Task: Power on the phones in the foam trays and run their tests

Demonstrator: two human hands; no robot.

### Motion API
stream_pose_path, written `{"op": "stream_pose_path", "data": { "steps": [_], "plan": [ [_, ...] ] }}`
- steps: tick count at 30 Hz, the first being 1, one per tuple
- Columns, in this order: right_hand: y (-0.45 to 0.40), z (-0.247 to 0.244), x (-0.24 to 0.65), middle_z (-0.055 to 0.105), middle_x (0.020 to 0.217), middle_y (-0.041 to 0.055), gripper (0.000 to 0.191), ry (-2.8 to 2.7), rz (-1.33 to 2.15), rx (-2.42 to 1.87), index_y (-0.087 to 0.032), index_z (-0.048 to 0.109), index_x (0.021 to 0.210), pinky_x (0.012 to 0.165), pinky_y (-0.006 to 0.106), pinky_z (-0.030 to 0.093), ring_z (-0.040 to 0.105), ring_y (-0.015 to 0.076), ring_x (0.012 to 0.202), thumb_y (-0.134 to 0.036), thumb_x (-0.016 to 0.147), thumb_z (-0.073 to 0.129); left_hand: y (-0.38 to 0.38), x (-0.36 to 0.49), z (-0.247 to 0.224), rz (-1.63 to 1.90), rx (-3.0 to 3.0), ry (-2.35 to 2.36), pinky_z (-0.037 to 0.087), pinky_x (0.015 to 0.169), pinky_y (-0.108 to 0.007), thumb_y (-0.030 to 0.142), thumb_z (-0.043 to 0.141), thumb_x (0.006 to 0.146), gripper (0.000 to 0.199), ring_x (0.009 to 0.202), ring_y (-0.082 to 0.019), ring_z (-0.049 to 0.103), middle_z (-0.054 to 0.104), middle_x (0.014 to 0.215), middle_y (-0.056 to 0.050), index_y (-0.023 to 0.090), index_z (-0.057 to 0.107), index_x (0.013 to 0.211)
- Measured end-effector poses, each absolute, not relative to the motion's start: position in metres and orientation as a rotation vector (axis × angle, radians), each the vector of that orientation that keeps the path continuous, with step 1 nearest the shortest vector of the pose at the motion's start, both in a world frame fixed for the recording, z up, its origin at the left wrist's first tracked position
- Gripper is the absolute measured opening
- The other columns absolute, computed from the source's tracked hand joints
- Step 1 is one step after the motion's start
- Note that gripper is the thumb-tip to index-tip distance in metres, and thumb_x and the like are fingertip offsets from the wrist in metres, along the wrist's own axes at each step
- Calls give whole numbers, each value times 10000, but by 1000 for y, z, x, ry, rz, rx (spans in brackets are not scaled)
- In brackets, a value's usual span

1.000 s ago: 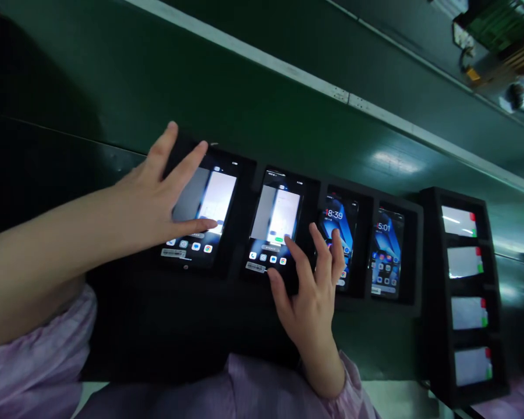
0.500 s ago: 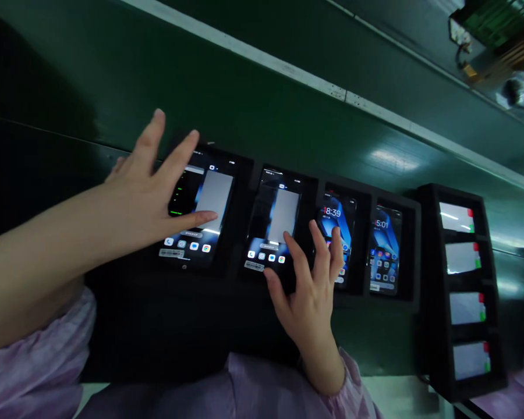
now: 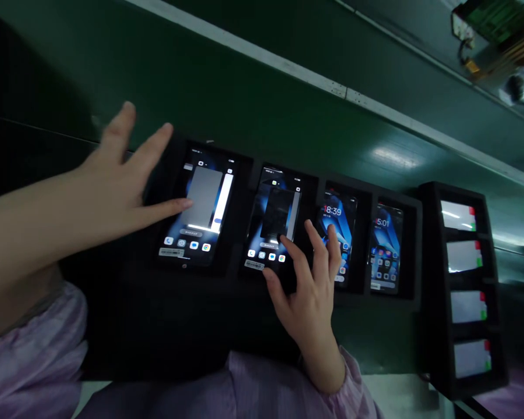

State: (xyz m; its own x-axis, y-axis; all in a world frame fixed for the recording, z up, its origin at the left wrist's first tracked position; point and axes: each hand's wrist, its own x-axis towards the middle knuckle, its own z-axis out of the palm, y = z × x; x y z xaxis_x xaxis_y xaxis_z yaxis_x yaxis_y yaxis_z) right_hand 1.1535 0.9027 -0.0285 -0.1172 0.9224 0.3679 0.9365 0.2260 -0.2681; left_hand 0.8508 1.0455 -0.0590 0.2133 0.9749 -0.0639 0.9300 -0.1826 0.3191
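At far left, the forearm is cut off by the frame, and the left hand (image 3: 113, 174) is held with fingers spread, its thumb reaching over the first phone (image 3: 206, 201); whether the glass is touched cannot be told. App cards are shown there, and the sticker below is too small to be read. Next along, the second phone (image 3: 271, 218) is partly covered by the right hand (image 3: 310, 291), its fingers parted and slightly bent; Japanese lettering is seen on a button. All four phones are seated in compartments of a black tray (image 3: 239, 256), laid on a dark green table (image 3: 244, 105). On the third phone (image 3: 338, 215), part-hidden by fingertips, "18:39" is read; on the fourth phone (image 3: 386, 244), "5:01", any leading digit being unclear. At right, four pale flat items (image 3: 464, 256) with red and green marks are held in a black box (image 3: 434, 291).
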Motion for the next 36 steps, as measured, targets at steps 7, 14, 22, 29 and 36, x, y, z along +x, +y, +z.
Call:
{"op": "stream_pose_path", "data": {
  "steps": [7,14,22,29,36],
  "plan": [
    [902,-26,1153,445,1597,149,417,-2080,-35,-1731,-180,617,1349,1221,560,419,211,366,1615,-482,1106,465,1036,893,-39,-5,2197,1596,1,1123,-909,1017,409,710,1285,1568,-610,-128,-255,1692,-133,320,-124,1648],
    [903,-25,1150,376,1638,178,455,-2149,-44,-1756,-213,597,1414,1223,701,352,173,446,1615,-505,1104,438,1047,860,-41,200,2350,1704,91,1204,-756,1107,213,615,1334,1569,-576,-9,-134,1684,-124,312,-69,1649],
    [904,-25,1150,384,1651,181,462,-2161,-40,-1761,-222,602,1425,1196,753,361,193,480,1602,-513,1078,510,1057,845,-44,140,2267,1761,104,1221,-740,1145,251,507,1476,1562,-600,-8,-151,1685,-138,271,-9,1667],
    [903,-26,1153,451,1603,159,471,-2077,-36,-1701,-179,611,1396,1229,618,398,226,406,1607,-513,1100,461,1055,859,-35,11,2140,1710,99,1198,-807,1131,344,525,1528,1573,-607,-77,-109,1705,-221,182,7,1675],
    [897,-22,1169,658,1388,127,277,-1856,108,-1469,-182,705,1228,1178,606,471,466,371,1494,-329,1087,517,1054,865,-33,1,2019,1769,171,1217,-779,1184,256,369,1681,1570,-616,-69,-140,1720,-214,160,5,1678]
  ]
}}
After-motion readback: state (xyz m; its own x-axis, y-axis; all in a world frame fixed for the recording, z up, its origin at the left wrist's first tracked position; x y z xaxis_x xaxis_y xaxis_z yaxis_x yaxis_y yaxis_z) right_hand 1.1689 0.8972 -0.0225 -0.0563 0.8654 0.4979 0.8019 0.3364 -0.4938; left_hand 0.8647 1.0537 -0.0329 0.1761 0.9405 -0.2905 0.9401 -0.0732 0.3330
